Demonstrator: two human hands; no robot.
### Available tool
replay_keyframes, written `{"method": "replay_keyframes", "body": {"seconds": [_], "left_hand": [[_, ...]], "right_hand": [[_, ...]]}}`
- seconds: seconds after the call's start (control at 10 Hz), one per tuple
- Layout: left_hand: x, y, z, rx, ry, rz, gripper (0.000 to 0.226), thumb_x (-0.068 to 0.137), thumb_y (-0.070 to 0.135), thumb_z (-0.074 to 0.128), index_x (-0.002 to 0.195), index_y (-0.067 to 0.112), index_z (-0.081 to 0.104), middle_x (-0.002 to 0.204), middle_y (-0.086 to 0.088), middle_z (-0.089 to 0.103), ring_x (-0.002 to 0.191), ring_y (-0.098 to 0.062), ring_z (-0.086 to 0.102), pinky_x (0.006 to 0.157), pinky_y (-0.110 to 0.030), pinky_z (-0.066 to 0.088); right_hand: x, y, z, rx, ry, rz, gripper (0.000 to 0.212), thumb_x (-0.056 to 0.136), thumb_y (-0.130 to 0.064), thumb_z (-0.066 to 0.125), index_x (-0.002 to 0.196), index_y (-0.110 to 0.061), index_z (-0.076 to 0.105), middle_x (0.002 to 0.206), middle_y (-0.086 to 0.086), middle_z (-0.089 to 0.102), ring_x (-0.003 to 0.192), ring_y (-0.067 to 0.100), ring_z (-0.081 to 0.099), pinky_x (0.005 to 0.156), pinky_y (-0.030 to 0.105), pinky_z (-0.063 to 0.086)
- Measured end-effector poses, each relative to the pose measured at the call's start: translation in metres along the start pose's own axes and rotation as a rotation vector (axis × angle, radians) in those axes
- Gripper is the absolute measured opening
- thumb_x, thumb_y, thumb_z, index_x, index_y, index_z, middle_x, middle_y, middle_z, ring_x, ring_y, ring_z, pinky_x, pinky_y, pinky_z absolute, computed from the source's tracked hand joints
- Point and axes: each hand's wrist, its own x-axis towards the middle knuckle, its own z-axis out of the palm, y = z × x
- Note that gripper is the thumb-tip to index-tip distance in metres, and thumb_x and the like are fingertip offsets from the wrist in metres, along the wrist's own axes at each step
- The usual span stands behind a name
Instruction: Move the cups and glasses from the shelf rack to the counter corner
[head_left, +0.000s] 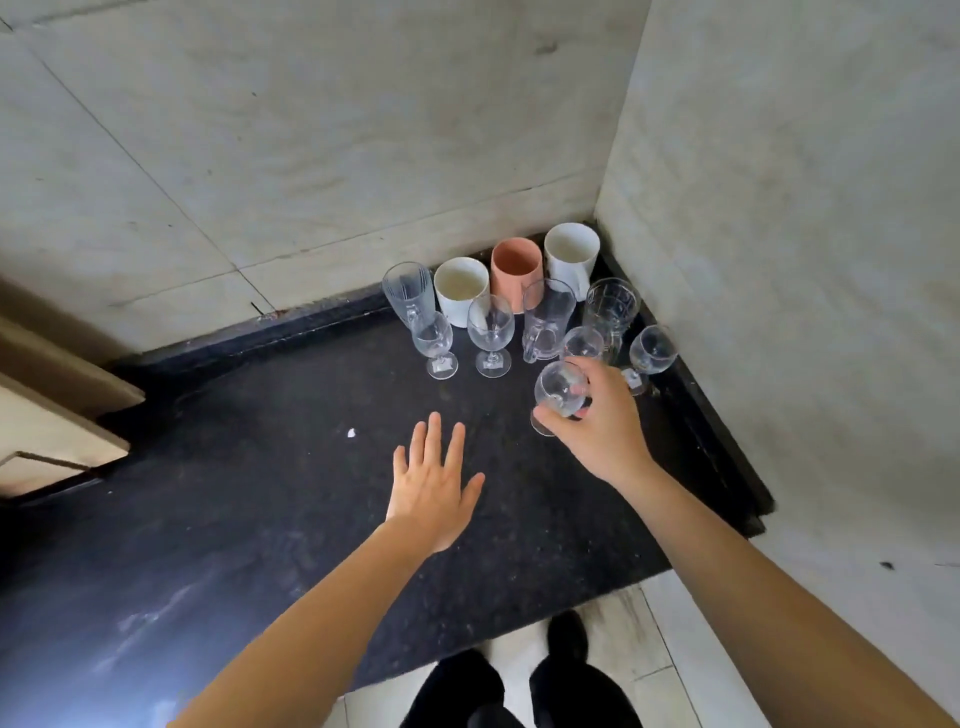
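Two bare forearms enter from the bottom edge, over dark trousers and black shoes (566, 636) on a pale tiled floor; both reach across a black speckled counter (270, 467) set into a corner of beige tiled walls.

Left hand (434, 493): flat, palm down, fingers spread, gripping nothing; whether it touches the counter or hovers just above, can't tell.

Right hand (597, 421): fingers wrapped around the bowl of a clear stemmed glass (558, 392); glass is tilted, rim toward the camera-left, foot partly hidden under the hand; can't tell if the foot is on the counter.

The held glass sits at the front edge of the cluster in the counter corner. Back row against the wall: tall ribbed glass (408, 288), white cup (461, 291), terracotta-pink cup (515, 273), white mug (571, 254) deepest in the corner. In front: two small clear wine glasses (434, 343) (490, 332) upright on square-looking feet; clear handled glass mug (545, 322); cut-pattern tumbler (610, 306); another small stemmed glass (583, 343) just behind the right hand's fingers; one more wine glass (652, 351) near the right wall. All transparent items look empty; cups open-side up.

Small white speck (351, 433) on the counter, ahead of the left hand.
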Motion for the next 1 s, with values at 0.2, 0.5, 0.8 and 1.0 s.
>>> {"method": "replay_keyframes", "body": {"seconds": [0.2, 0.5, 0.8, 1.0], "left_hand": [[0.021, -0.012, 0.052, 0.002, -0.111, 0.021, 0.073, 0.098, 0.061, 0.011, 0.158, 0.02, -0.004, 0.167, -0.013, -0.008, 0.153, -0.034, -0.002, 0.121, -0.054, 0.015], [0.025, -0.024, 0.075, 0.048, -0.147, 0.053, 0.074, 0.098, 0.061, 0.008, 0.158, 0.02, -0.003, 0.166, -0.014, -0.008, 0.153, -0.037, -0.003, 0.121, -0.055, 0.013], [0.027, -0.024, 0.073, 0.056, -0.189, 0.047, 0.075, 0.098, 0.063, 0.01, 0.157, 0.022, -0.009, 0.166, -0.013, -0.012, 0.152, -0.036, -0.008, 0.122, -0.055, 0.01], [0.03, -0.03, 0.06, 0.071, -0.262, 0.104, 0.077, 0.099, 0.062, 0.022, 0.157, 0.022, -0.011, 0.166, -0.012, -0.015, 0.153, -0.036, -0.008, 0.121, -0.053, 0.013]], "right_hand": [[0.009, 0.037, 0.049, -0.026, 0.044, 0.114, 0.069, 0.076, -0.031, 0.086, 0.136, -0.023, 0.052, 0.131, 0.002, 0.052, 0.12, 0.014, 0.055, 0.092, 0.043, 0.057], [0.042, 0.042, 0.078, -0.056, 0.101, 0.118, 0.074, 0.081, -0.039, 0.081, 0.144, -0.025, 0.043, 0.139, 0.0, 0.048, 0.126, 0.017, 0.052, 0.095, 0.044, 0.057], [0.043, 0.034, 0.08, -0.108, 0.032, 0.14, 0.08, 0.084, -0.039, 0.079, 0.15, -0.023, 0.035, 0.147, 0.002, 0.044, 0.132, 0.018, 0.049, 0.1, 0.043, 0.055], [0.023, 0.004, 0.06, -0.232, 0.067, 0.045, 0.079, 0.089, -0.035, 0.074, 0.153, -0.018, 0.032, 0.154, 0.005, 0.04, 0.14, 0.02, 0.043, 0.104, 0.035, 0.048]]}}
